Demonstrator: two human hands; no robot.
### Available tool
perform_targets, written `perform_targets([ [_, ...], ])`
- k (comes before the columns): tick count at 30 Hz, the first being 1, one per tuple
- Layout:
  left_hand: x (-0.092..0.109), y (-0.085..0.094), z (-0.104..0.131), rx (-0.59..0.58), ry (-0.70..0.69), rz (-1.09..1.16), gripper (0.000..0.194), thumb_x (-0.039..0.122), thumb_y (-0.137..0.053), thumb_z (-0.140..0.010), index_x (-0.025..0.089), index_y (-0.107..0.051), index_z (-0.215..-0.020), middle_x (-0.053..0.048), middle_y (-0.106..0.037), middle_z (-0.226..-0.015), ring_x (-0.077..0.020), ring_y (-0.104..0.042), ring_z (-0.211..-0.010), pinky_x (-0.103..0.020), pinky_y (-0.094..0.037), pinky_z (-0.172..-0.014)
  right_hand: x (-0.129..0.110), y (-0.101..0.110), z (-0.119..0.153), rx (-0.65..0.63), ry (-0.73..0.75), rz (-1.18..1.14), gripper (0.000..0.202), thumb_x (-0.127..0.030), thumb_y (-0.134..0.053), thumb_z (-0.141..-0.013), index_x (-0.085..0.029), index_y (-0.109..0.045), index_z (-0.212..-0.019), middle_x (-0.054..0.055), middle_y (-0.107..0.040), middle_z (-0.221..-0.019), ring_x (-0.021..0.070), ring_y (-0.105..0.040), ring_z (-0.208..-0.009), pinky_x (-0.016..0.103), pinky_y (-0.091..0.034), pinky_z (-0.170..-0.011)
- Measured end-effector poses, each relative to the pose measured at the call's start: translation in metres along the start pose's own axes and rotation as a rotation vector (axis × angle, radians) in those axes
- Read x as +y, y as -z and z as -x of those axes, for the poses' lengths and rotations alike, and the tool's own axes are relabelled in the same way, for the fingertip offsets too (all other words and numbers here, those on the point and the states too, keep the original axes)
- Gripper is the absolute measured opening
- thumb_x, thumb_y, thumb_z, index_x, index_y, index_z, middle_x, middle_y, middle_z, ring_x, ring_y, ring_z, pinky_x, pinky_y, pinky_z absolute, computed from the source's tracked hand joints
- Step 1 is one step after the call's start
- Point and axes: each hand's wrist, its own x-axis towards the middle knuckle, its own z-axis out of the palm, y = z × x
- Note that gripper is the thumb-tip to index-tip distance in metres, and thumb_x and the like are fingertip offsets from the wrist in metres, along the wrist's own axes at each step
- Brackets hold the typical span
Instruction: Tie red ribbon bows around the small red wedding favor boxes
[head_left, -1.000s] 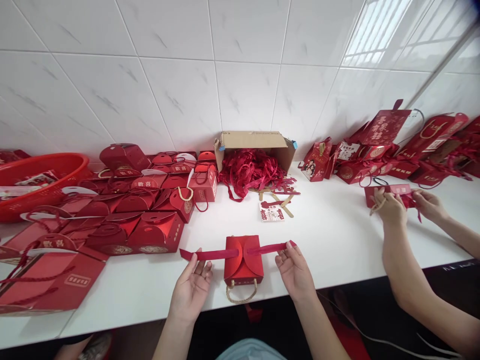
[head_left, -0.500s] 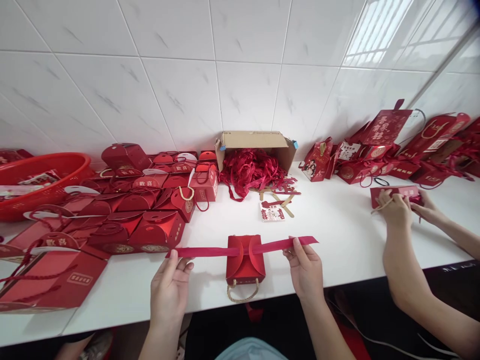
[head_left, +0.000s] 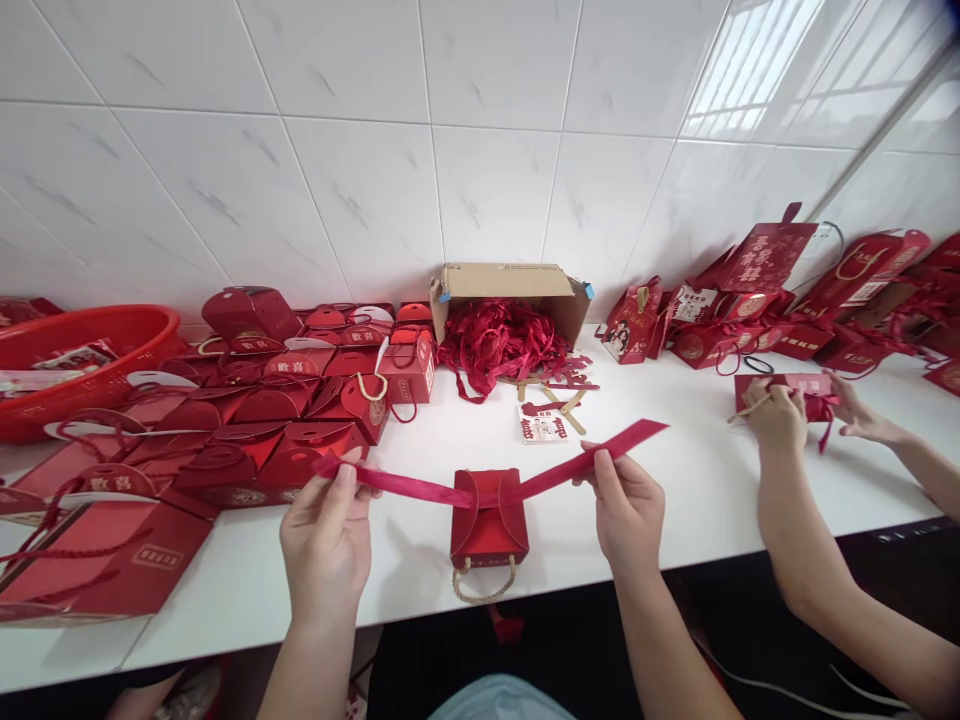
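A small red gift box point(head_left: 489, 535) with a rope handle lies on the white table in front of me. A dark red ribbon point(head_left: 420, 489) passes under its curved flaps, and both ends rise off the table to either side. My left hand point(head_left: 334, 525) pinches the left end between thumb and fingers. On the other side, my right hand point(head_left: 626, 505) is closed on the ribbon's right part, its slanted tip sticking out past the fingers. Neither hand touches the box.
Rows of red gift boxes point(head_left: 255, 400) and a red plastic basket point(head_left: 161, 330) stand at left. Behind, a cardboard box point(head_left: 510, 280) holds tangled ribbons point(head_left: 506, 340). Cards point(head_left: 541, 424) lie before it. At right, another person's hands point(head_left: 780, 415) work on a red box point(head_left: 750, 385).
Both my hands have risen and spread apart, lifting the ribbon's ends upward. The small box has stayed nearly in place. The other person's right hand has moved slightly away from their box.
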Motion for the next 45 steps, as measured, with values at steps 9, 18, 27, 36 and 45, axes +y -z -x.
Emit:
perform_targets([
  [9,0.013,-0.054,-0.001,-0.373,-0.168,-0.131,0.018,0.029,-0.076,-0.073,0.019,-0.075,-0.089,-0.003,-0.073,-0.08,-0.0171,-0.068,-0.077,-0.028,-0.053,-0.075,-0.04,-0.037,-0.019,-0.246,0.21,0.022,0.016,-0.034,-0.063,-0.086,-0.022,-0.072,-0.086,0.004,-0.071,-0.086,0.0186,-0.064,-0.08,0.031,-0.052,-0.071],
  [18,0.032,-0.078,-0.002,-0.486,-0.19,-0.052,0.015,0.031,-0.071,-0.078,0.021,-0.075,-0.088,-0.003,-0.072,-0.075,-0.0185,-0.067,-0.078,-0.033,-0.053,-0.079,-0.052,-0.048,-0.019,-0.413,0.234,0.062,0.017,-0.035,-0.061,-0.087,-0.022,-0.072,-0.085,0.004,-0.068,-0.084,0.0195,-0.061,-0.082,0.034,-0.05,-0.074],
  [27,0.025,-0.074,-0.003,-0.501,-0.142,-0.08,0.015,0.028,-0.072,-0.077,0.021,-0.076,-0.09,-0.002,-0.07,-0.078,-0.015,-0.064,-0.078,-0.028,-0.051,-0.08,-0.062,-0.048,-0.022,-0.361,0.277,0.051,0.016,-0.034,-0.063,-0.086,-0.022,-0.073,-0.081,0.003,-0.068,-0.082,0.0187,-0.062,-0.08,0.033,-0.049,-0.073],
  [36,0.035,-0.078,-0.005,-0.523,-0.11,-0.065,0.017,0.035,-0.073,-0.076,0.02,-0.076,-0.083,-0.004,-0.073,-0.079,-0.0201,-0.067,-0.081,-0.036,-0.053,-0.083,-0.07,-0.054,-0.026,-0.38,0.17,-0.088,0.018,-0.036,-0.064,-0.084,-0.02,-0.072,-0.079,0.002,-0.07,-0.072,0.0179,-0.066,-0.071,0.034,-0.055,-0.07],
  [45,0.025,-0.075,-0.007,-0.586,-0.048,-0.124,0.018,0.035,-0.072,-0.077,0.019,-0.076,-0.086,-0.005,-0.074,-0.082,-0.0214,-0.068,-0.086,-0.037,-0.051,-0.089,-0.072,-0.053,-0.027,-0.366,0.179,-0.119,0.016,-0.035,-0.065,-0.084,-0.022,-0.073,-0.083,0.001,-0.069,-0.072,0.0167,-0.065,-0.069,0.031,-0.053,-0.066],
])
